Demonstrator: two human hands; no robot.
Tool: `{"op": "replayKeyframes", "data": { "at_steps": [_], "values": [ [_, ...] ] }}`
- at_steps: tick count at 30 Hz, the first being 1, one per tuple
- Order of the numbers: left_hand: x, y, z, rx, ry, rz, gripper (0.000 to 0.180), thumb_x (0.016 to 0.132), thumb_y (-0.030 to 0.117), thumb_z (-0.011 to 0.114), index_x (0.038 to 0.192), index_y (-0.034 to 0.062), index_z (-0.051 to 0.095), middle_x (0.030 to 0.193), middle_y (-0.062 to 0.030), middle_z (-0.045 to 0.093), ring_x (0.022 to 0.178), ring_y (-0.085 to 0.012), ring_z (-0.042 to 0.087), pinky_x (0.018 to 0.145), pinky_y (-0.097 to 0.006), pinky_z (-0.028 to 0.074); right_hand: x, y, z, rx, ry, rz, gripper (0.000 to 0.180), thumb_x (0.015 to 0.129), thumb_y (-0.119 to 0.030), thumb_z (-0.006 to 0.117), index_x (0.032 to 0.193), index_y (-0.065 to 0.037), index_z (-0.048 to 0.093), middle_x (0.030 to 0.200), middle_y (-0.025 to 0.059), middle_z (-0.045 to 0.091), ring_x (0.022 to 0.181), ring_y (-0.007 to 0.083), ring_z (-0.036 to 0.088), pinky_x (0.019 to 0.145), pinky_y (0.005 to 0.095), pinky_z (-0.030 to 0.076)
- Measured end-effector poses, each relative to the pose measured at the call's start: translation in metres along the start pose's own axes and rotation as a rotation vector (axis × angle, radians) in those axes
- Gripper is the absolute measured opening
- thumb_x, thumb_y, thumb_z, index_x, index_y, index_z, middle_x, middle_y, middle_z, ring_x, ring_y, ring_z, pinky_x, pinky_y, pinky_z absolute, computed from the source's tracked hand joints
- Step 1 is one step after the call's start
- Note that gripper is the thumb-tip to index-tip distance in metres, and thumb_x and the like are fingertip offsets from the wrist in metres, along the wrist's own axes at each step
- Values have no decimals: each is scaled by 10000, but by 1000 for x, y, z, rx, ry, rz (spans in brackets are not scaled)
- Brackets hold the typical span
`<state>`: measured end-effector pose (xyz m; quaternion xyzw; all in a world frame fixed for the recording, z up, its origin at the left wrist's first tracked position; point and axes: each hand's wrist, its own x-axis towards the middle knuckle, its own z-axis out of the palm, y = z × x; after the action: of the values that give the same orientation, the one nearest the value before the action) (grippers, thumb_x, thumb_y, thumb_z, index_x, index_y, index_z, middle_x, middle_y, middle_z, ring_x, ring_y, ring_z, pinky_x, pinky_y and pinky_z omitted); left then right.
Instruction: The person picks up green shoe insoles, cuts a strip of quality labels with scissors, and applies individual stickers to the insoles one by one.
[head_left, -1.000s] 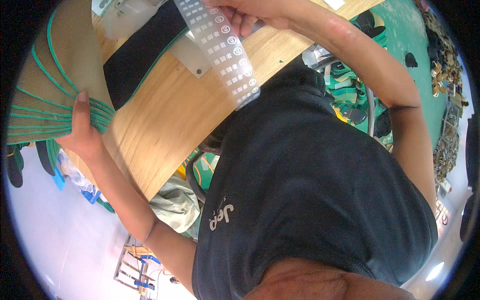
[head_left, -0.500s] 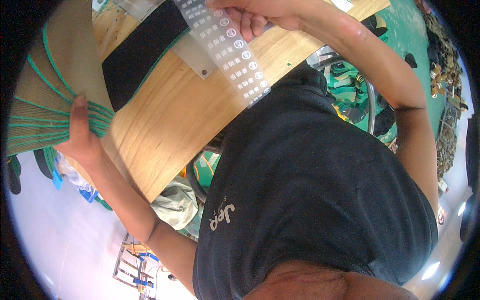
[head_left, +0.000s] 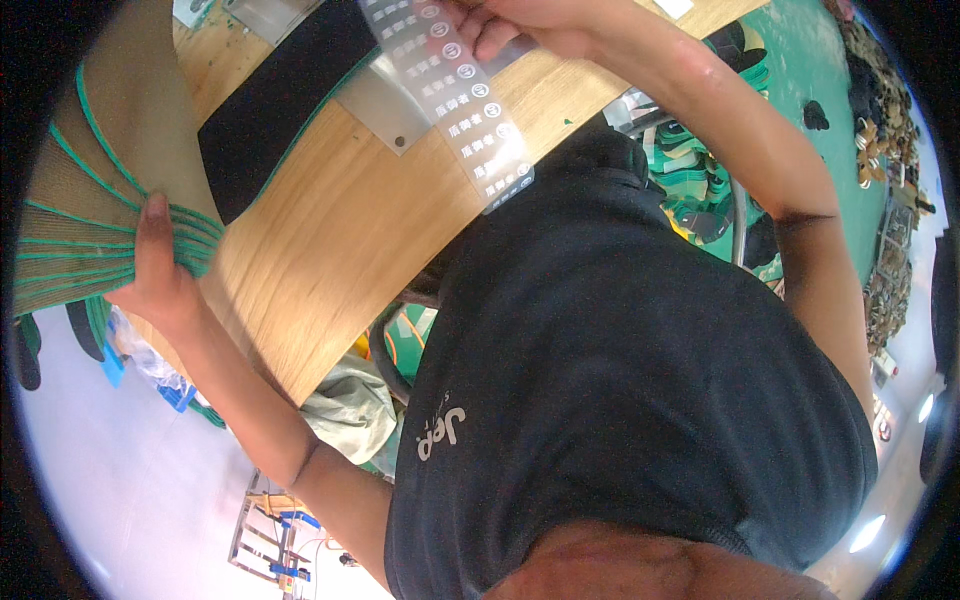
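My left hand [head_left: 165, 260] is closed round the edge of a stack of brown mats [head_left: 85, 235] with green edging, thumb on top. The mats fan apart at the far left, and the frame's dark rim cuts them off. My right hand [head_left: 515, 25] is at the top, fingers bent against a clear strip of labels [head_left: 465, 110] with white print in rows. The strip slants over the table toward its near edge; its upper end is out of frame. Between the two hands a black mat [head_left: 275, 110] with a green edge lies on the table.
The wooden table [head_left: 330, 230] runs slantwise in front of me. A clear plastic sheet [head_left: 385, 115] with a hole lies under the strip. Several green-edged pieces [head_left: 695, 190] are piled below on the right, near a curved metal tube [head_left: 740, 215]. A pale cloth [head_left: 350, 415] hangs near the table's lower corner.
The view has shifted slightly. My right hand and the label strip have moved a little up, and the strip's print shows more clearly. My left hand keeps its grip on the mats.
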<state>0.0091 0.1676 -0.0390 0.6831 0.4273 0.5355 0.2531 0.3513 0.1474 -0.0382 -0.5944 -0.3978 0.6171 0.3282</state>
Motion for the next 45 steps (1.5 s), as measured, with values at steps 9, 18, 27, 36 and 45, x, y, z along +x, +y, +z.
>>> {"op": "replayKeyframes", "data": {
  "at_steps": [9,18,27,36,45],
  "values": [
    [-1,0,-6,-18,-23,24,687,709,-148,600,1363,-49,413,1349,-197,504,1197,-320,529,1041,-472,432,-8,1,7,-79,-133,47,307,944,-170,546,734,43,612,590,113,604,458,189,611,396,292,503],
    [-3,-3,-8,-61,-14,-29,732,709,-167,589,1396,-28,379,1399,-212,456,1235,-348,496,1051,-515,424,-12,-10,3,-223,-190,-21,303,939,-162,534,747,56,620,611,125,626,468,199,629,398,294,507],
    [-3,0,-2,-93,39,8,559,722,-67,679,1246,-51,486,1222,-157,563,1043,-250,581,968,-403,455,-8,-8,-1,-198,-256,-40,296,940,-158,530,772,71,614,613,127,624,457,200,620,388,294,502],
    [-3,6,7,-137,33,31,598,724,-73,685,1281,-49,470,1237,-160,556,1050,-248,579,955,-386,471,-9,-8,0,-181,-255,-21,288,938,-157,530,761,58,602,605,122,619,445,198,615,381,289,498],
    [-2,-4,-11,41,-76,-11,762,694,-173,602,1405,-9,381,1394,-186,463,1235,-333,491,1053,-497,420,-6,-16,7,-266,-207,79,282,934,-154,525,766,60,601,609,124,620,449,200,615,384,288,498]
  ]
}}
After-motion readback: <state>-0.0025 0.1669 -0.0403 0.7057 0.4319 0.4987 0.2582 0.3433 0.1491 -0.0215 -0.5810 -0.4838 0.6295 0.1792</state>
